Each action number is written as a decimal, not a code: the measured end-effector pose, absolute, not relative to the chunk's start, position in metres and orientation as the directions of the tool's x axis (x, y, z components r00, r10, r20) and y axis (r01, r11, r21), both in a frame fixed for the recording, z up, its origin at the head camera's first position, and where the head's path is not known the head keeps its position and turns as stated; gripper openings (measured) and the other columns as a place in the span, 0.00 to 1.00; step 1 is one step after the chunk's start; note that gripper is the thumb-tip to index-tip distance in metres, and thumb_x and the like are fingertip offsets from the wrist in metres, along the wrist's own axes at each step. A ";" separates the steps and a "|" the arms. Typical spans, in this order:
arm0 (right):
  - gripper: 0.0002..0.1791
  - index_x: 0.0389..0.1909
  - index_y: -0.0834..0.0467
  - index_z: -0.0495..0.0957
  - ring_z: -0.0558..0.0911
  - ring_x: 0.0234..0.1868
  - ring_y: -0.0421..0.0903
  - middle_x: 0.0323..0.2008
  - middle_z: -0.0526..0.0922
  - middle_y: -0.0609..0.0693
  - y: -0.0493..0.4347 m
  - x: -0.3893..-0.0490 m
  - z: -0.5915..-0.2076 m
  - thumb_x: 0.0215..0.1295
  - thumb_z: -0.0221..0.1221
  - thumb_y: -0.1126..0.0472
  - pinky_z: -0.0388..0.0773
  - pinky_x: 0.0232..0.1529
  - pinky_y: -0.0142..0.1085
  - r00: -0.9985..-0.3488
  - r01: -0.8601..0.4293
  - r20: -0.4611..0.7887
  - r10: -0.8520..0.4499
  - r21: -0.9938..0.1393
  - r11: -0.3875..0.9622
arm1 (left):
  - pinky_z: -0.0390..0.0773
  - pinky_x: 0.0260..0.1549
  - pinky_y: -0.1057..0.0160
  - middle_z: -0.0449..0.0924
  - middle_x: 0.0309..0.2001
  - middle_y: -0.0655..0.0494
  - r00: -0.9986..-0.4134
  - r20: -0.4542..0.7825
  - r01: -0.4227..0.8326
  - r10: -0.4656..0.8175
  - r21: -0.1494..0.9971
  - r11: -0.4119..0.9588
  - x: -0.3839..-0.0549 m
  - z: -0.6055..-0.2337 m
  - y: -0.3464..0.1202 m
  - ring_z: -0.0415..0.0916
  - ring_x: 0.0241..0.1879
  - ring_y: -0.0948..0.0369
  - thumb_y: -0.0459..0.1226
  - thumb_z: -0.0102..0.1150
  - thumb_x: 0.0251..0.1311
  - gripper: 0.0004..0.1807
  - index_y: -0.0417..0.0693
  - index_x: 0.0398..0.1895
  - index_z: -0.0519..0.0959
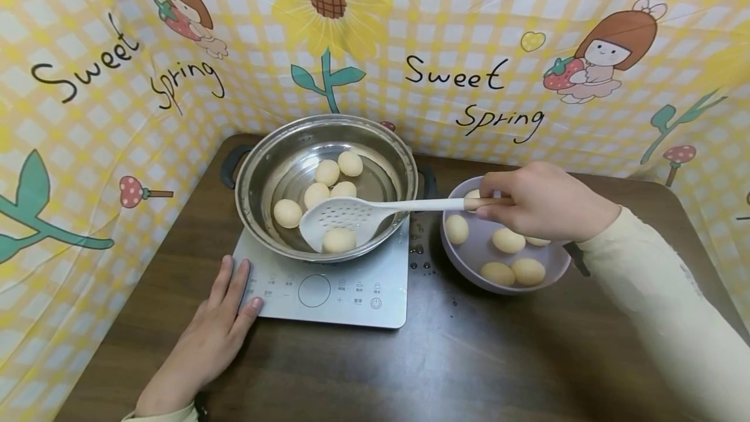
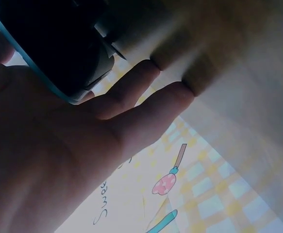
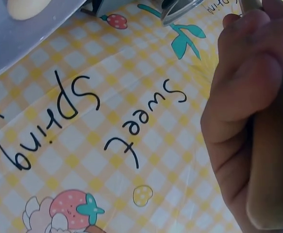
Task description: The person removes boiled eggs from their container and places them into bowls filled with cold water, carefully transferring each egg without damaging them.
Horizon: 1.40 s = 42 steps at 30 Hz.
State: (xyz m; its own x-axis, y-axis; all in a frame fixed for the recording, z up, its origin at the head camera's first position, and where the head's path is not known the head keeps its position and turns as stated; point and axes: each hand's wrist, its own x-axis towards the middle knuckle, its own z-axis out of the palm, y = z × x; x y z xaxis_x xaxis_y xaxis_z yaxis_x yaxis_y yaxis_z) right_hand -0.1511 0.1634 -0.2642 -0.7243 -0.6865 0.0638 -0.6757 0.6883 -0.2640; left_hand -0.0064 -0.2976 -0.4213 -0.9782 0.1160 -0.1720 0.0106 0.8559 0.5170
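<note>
Left wrist view dim, seemingly blurred.

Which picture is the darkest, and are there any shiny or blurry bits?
Left wrist: darkest, the left hand mostly in shadow against bright cloth, upper right blurry; head: brighter, with shine on the pot and table; right wrist: right hand dim and soft, the cloth's letters sharper.

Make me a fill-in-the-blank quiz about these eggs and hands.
The right hand holds a white spoon pierced with ____.
The number of eggs lying in the spoon is ____.
In the head view, the purple bowl stands to the ____ of the pot.
The left hand touches the cooktop near its ____ edge.
Missing words: holes; one; right; left.
</note>
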 end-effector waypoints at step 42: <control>0.10 0.33 0.47 0.80 0.63 0.13 0.40 0.14 0.65 0.43 0.192 -0.146 -0.260 0.77 0.56 0.55 0.63 0.14 0.34 -0.753 -0.320 -0.258 -0.605 -0.660 0.680 | 0.49 0.61 0.24 0.19 0.80 0.45 -0.975 -0.186 0.005 0.120 0.521 0.853 -0.007 -0.421 -0.297 0.36 0.75 0.31 0.53 0.38 0.80 0.40 0.47 0.82 0.35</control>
